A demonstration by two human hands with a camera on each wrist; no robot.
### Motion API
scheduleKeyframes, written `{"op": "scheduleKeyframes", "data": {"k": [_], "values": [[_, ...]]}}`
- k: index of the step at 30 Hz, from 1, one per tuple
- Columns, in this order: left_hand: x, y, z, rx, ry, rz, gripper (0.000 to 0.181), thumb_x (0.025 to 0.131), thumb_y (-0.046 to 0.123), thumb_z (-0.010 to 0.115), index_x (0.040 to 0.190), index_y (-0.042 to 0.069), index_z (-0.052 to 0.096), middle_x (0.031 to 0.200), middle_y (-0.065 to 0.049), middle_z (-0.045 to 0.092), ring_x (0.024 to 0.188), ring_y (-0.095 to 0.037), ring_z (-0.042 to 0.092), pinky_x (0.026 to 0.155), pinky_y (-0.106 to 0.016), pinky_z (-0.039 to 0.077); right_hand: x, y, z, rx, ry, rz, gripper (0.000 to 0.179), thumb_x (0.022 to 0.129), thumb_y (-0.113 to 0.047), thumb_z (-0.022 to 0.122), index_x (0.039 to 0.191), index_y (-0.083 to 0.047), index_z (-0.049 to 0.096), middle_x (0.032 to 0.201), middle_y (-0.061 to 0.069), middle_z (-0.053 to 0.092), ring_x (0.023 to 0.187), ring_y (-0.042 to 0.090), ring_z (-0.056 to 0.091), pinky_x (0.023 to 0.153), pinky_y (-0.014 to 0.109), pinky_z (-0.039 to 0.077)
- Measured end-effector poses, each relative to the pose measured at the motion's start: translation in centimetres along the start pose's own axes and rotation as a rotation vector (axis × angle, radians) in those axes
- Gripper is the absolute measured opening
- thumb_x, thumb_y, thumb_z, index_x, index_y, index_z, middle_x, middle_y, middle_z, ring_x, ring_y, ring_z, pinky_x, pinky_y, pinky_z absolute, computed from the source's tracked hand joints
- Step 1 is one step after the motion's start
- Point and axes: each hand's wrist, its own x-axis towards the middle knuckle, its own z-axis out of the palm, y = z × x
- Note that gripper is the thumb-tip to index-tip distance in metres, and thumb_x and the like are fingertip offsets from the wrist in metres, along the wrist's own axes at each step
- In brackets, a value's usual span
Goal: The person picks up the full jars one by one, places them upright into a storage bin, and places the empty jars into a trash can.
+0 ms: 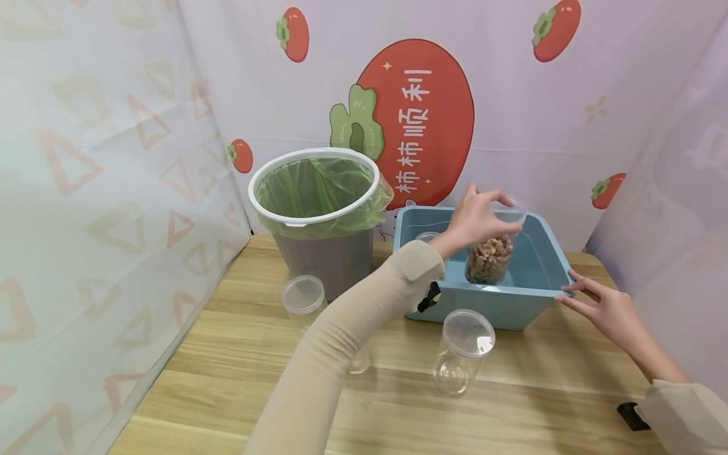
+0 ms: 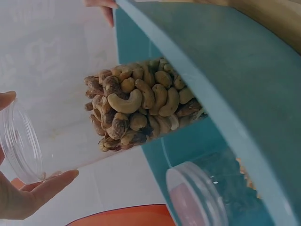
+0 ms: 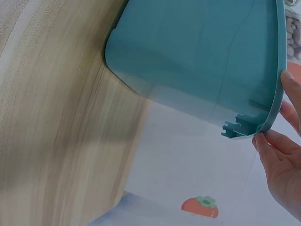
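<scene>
My left hand [image 1: 480, 215] holds a clear jar of cashews [image 1: 489, 260] by its top, thumb and fingers spread around the lid [image 2: 21, 141]. The jar is upright inside the blue bin [image 1: 483, 292], near its front wall; in the left wrist view that wall hides its lower end. My right hand [image 1: 608, 309] grips the bin's rim at the front right corner, with the thumb and fingers on either side of the edge [image 3: 281, 94]. A second lidded jar [image 2: 197, 197] stands inside the bin to the left, with light-coloured pieces visible low in it.
A grey trash can [image 1: 324, 256] with a green liner stands left of the bin. Closer in, a lidded clear jar [image 1: 466, 354] and another [image 1: 304, 296] stand on the wooden table [image 1: 227, 373]. My left sleeve partly covers the latter. Printed curtains enclose the back and sides.
</scene>
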Motion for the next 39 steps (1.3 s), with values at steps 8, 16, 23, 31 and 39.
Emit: {"op": "scheduleKeyframes", "data": {"k": [8,16,23,31,39], "values": [[-0.3,-1.9,2.0,-0.041,-0.019,-0.058,0.038,0.069,0.037,0.073,0.102,0.022,0.062,0.106,-0.001,0.044,0.081,-0.009,0.047,0.060,-0.017,0.039,0.0,-0.2,-0.1,-0.015,-0.021,0.017,0.015,0.071,-0.011,0.072,0.081,-0.008,0.062,0.115,-0.041,0.030,0.091,-0.031,0.031,0.044,0.014,0.029],[-0.3,-3.0,3.3,-0.039,-0.047,-0.107,0.037,0.069,0.037,0.073,0.102,0.025,0.062,0.112,-0.002,0.044,0.079,-0.008,0.047,0.058,-0.017,0.039,0.0,0.1,-0.1,-0.003,-0.018,0.016,0.014,0.071,-0.011,0.072,0.081,-0.008,0.061,0.116,-0.040,0.031,0.092,-0.030,0.032,0.046,0.010,0.030],[-0.6,-4.0,4.4,-0.035,-0.065,-0.099,0.034,0.069,0.036,0.074,0.100,0.024,0.063,0.107,0.000,0.046,0.086,-0.008,0.043,0.059,-0.018,0.038,0.1,-0.1,-0.2,-0.005,-0.031,0.029,0.014,0.073,-0.014,0.071,0.081,-0.008,0.061,0.114,-0.043,0.030,0.091,-0.031,0.031,0.048,0.008,0.031],[-1.0,-5.1,5.4,-0.010,-0.083,-0.083,0.036,0.068,0.034,0.075,0.101,0.022,0.064,0.105,0.000,0.049,0.090,-0.008,0.042,0.059,-0.016,0.038,0.0,-0.1,-0.1,-0.003,-0.025,0.036,0.014,0.072,-0.014,0.071,0.080,-0.008,0.061,0.113,-0.042,0.031,0.090,-0.031,0.032,0.055,0.003,0.032],[-1.5,-5.3,6.1,0.013,-0.102,-0.080,0.037,0.069,0.034,0.074,0.103,0.022,0.063,0.100,0.000,0.047,0.086,-0.008,0.041,0.057,-0.017,0.037,0.0,-0.1,-0.1,-0.011,-0.031,0.049,0.015,0.072,-0.014,0.072,0.081,-0.008,0.062,0.113,-0.043,0.030,0.090,-0.031,0.031,0.052,0.005,0.031]]}}
